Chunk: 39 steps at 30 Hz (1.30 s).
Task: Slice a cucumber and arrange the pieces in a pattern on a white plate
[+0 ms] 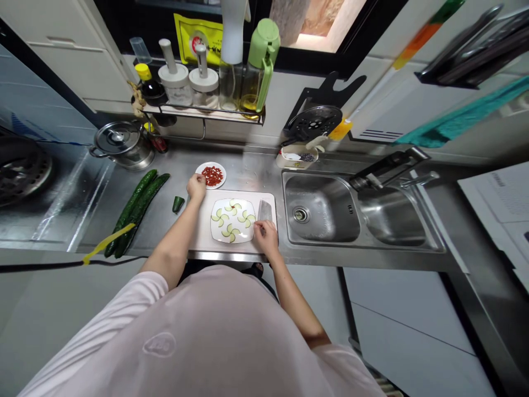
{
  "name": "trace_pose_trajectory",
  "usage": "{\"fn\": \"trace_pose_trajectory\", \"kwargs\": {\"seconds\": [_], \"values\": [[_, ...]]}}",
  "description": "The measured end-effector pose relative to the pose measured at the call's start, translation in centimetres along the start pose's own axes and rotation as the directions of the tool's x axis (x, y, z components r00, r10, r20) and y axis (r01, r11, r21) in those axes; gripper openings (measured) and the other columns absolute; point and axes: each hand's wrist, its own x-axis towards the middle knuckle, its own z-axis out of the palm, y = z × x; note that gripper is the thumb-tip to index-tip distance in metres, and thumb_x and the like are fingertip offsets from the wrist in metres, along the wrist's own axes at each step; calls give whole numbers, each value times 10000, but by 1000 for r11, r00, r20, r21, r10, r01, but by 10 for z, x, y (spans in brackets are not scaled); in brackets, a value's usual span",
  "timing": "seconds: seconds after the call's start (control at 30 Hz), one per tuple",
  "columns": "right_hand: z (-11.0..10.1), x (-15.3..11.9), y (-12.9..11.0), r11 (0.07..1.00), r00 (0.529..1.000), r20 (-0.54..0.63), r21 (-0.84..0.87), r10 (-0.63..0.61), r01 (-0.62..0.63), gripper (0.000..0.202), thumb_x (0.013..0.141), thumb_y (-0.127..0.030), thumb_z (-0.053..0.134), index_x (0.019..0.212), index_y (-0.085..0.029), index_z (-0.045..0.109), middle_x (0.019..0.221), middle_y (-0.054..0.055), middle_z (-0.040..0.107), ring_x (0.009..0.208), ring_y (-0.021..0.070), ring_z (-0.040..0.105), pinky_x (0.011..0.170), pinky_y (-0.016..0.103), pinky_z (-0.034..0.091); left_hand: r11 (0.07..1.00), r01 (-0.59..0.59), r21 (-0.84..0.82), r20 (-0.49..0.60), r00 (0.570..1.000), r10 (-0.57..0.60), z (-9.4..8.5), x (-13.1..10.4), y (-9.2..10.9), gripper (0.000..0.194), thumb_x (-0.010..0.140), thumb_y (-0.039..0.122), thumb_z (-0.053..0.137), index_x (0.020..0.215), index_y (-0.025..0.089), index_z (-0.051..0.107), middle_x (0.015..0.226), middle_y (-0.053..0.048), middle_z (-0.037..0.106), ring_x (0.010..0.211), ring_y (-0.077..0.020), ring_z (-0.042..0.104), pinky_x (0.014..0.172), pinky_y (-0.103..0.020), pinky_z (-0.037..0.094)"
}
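A white square plate (233, 221) with several pinwheels of thin green-edged slices lies on a pale cutting board (202, 234). The top pinwheel has a small red bit at its middle. My left hand (196, 187) is closed at the left rim of a small round plate of red pieces (212, 175); what its fingers hold, if anything, is hidden. Closed too, my right hand (266, 237) is at the board's right side, beside the square plate and over the handle end of a cleaver (265, 210). Whether it grips anything is too small to tell.
Two cucumbers (138, 212) and a cut cucumber end (178, 204) lie left of the board. A lidded steel pot (124, 144) stands behind them. A double sink (322, 212) is at the right. Above the counter hangs a rack (202, 112) with bottles and jars.
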Motion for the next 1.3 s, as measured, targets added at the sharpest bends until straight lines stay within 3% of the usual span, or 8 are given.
{"fn": "trace_pose_trajectory", "kwargs": {"seconds": [0.17, 0.33, 0.5, 0.63, 0.9, 1.3], "values": [[2, 7, -1, 1000, 1000, -1, 8, 5, -5, 169, 866, -264, 451, 847, -217, 612, 784, 35, 577, 792, 196, 495, 755, 327, 397, 935, 76, -346, 75, 996, -53, 7, -11, 4, 214, 750, 266, 532, 905, 143, 610, 818, -40, 661, 737, -112, 605, 710, -219, 460], [11, 15, -7, 999, 1000, 10, 39, -7, 7, 174, 862, -270, 455, 855, -213, 620, 793, 38, 593, 789, 192, 508, 764, 330, 400, 867, 50, -496, 234, 969, 79, 3, -62, 16, 234, 724, 310, 589, 891, 148, 615, 873, -57, 674, 803, -128, 613, 745, -238, 472], [18, 24, -17, 994, 1000, 24, 111, 0, -3, 165, 862, -301, 476, 848, -212, 615, 783, 27, 606, 752, 175, 527, 749, 314, 415, 804, 77, -589, 438, 867, 237, -4, -122, 26, 256, 643, 324, 683, 825, 155, 622, 754, -35, 650, 689, -120, 595, 660, -245, 470], [17, 30, -23, 984, 998, 66, 178, -6, -6, 186, 865, -334, 486, 873, -209, 623, 824, 33, 627, 728, 163, 543, 705, 298, 429, 803, 11, -596, 466, 819, 334, -4, -149, 30, 245, 641, 315, 694, 825, 165, 632, 764, -29, 638, 668, -108, 566, 644, -246, 457], [14, 28, -21, 975, 996, 91, 224, -24, 3, 163, 837, -333, 527, 823, -207, 630, 811, 36, 625, 724, 165, 544, 667, 293, 434, 827, -42, -560, 544, 734, 406, -6, -167, 29, 287, 675, 357, 678, 906, 194, 629, 780, -27, 630, 682, -118, 575, 624, -244, 450], [4, 32, -15, 974, 974, 202, 218, -103, 58, 170, 846, -340, 525, 800, -203, 614, 783, 25, 591, 742, 158, 530, 671, 276, 417, 830, -89, -550, 567, 690, 449, -13, -167, 32, 298, 699, 345, 658, 952, 189, 632, 773, -17, 619, 659, -106, 553, 619, -230, 443]]}}
